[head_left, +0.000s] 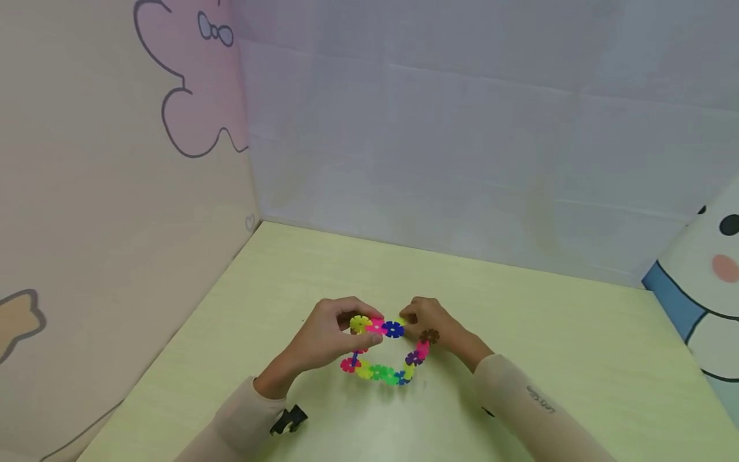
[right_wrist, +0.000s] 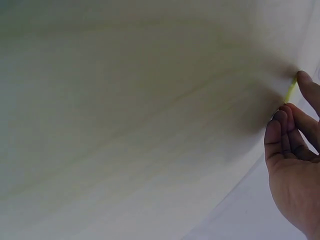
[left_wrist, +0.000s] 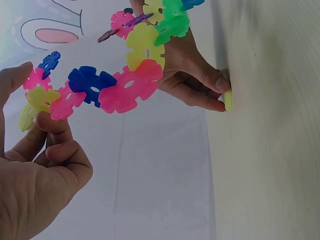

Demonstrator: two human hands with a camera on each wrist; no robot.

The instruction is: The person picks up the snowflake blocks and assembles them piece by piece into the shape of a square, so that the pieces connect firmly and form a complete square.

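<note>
A chain of colourful notched plastic discs (head_left: 381, 373), joined edge to edge, hangs in a loop above the table. My left hand (head_left: 323, 333) pinches it between thumb and fingers near pink and yellow discs; the left wrist view shows that grip on a yellow disc (left_wrist: 41, 99). Low at the tabletop, my right hand (head_left: 435, 321) pinches a separate yellow disc (left_wrist: 228, 101) by its edges. In the right wrist view that disc (right_wrist: 290, 91) appears edge-on between thumb and fingertips. A brown disc (head_left: 430, 336) at one end of the chain lies in front of the right hand.
The pale wooden table (head_left: 519, 301) meets a whitish sheet-covered wall (head_left: 439, 147) behind and a cartoon-printed panel (head_left: 144, 179) on the left. Another printed panel (head_left: 704, 289) stands at the right. A small black piece (head_left: 290, 420) sits by the left cuff.
</note>
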